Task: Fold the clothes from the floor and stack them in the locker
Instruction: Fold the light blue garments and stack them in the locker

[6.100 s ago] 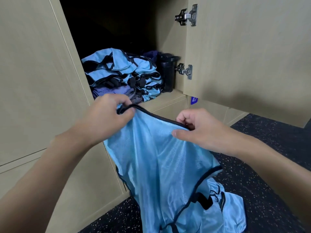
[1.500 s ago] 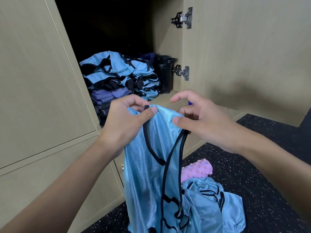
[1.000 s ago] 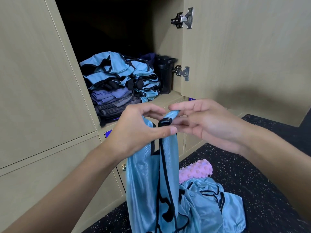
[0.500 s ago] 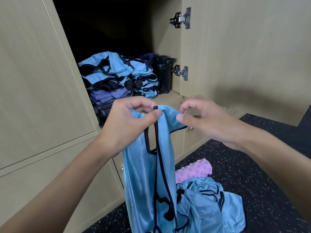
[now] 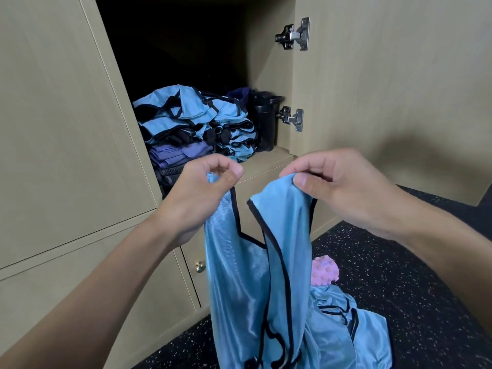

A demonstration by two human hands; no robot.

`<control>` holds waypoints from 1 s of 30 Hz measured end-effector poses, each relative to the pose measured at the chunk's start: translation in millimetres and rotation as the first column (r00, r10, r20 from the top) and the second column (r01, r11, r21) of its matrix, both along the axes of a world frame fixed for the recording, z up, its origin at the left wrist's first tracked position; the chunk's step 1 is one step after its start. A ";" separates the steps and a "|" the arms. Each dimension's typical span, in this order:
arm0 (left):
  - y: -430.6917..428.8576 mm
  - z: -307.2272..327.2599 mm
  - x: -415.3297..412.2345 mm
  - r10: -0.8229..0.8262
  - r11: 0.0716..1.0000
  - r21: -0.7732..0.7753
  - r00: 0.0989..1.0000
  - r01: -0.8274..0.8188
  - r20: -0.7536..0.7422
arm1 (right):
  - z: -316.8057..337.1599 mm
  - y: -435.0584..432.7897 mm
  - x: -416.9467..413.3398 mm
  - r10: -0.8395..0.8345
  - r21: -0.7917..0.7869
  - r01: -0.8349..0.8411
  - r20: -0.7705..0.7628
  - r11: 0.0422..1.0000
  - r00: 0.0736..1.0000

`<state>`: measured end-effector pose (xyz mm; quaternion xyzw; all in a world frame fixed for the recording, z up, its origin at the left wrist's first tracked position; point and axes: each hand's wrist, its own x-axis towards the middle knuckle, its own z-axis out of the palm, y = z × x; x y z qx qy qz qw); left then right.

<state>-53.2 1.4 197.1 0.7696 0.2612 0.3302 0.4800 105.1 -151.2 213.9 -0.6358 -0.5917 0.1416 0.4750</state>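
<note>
A person's left hand (image 5: 198, 198) and right hand (image 5: 343, 187) each pinch a shoulder strap of a light-blue, black-trimmed sports bib (image 5: 255, 283), holding it hanging before an open locker (image 5: 269, 158). Inside sits a stack of folded bibs (image 5: 197, 121) beside a black bottle (image 5: 265, 121). More blue fabric (image 5: 346, 334) and a pink studded roller (image 5: 325, 271) lie on the speckled floor (image 5: 399, 288).
</note>
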 end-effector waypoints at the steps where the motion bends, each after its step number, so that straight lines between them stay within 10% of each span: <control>1: -0.5 0.3 0.2 -0.013 1.000 -0.018 1.000 0.013 0.015 | 1.5 -1.7 -3.3 0.043 -0.017 -0.043 -0.007 0.999 0.999; 15: -27.0 2.1 10.4 -0.158 0.977 -0.098 0.954 0.188 0.255 | -20.8 13.4 -22.1 0.015 0.012 -0.014 -0.117 1.000 0.993; 30: -13.2 6.0 -1.0 -0.216 0.975 0.079 0.973 0.210 0.078 | -17.6 9.3 -8.9 -0.067 0.026 0.073 -0.182 0.997 0.981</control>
